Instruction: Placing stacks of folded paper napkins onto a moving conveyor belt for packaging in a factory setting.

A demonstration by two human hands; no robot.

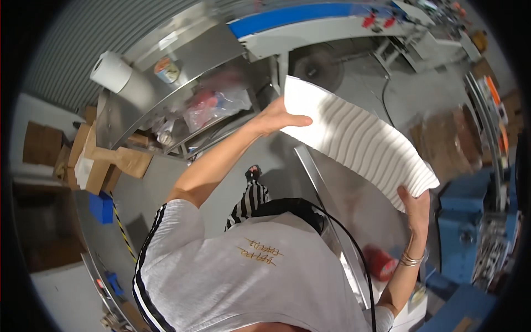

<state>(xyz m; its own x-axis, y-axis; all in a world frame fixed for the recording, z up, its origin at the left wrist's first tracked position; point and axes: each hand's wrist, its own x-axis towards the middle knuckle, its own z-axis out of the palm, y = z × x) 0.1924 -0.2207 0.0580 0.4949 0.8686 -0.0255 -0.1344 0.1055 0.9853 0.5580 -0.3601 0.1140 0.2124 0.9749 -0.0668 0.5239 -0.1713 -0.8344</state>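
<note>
Both hands are holding a long stack of white ridged paper sheets (357, 141) in the centre-right of the frame, above a stainless steel table (354, 205). The left hand (279, 117) is gripping the upper-left end, thumb pressed across the top face; the right hand (416, 206) is cupping the lower-right end, fingers wrapped underneath. The stack's long axis is running from upper left to lower right between the hands. A paper roll (110, 71) is sitting on a steel shelf (166, 83) at upper left, and a blue conveyor (310, 14) is crossing the top

Both hands grip a long white ribbed stack of flat sheets (359, 141), left hand (279, 117) at eleven o'clock, right hand (416, 205) at four o'clock.
</note>
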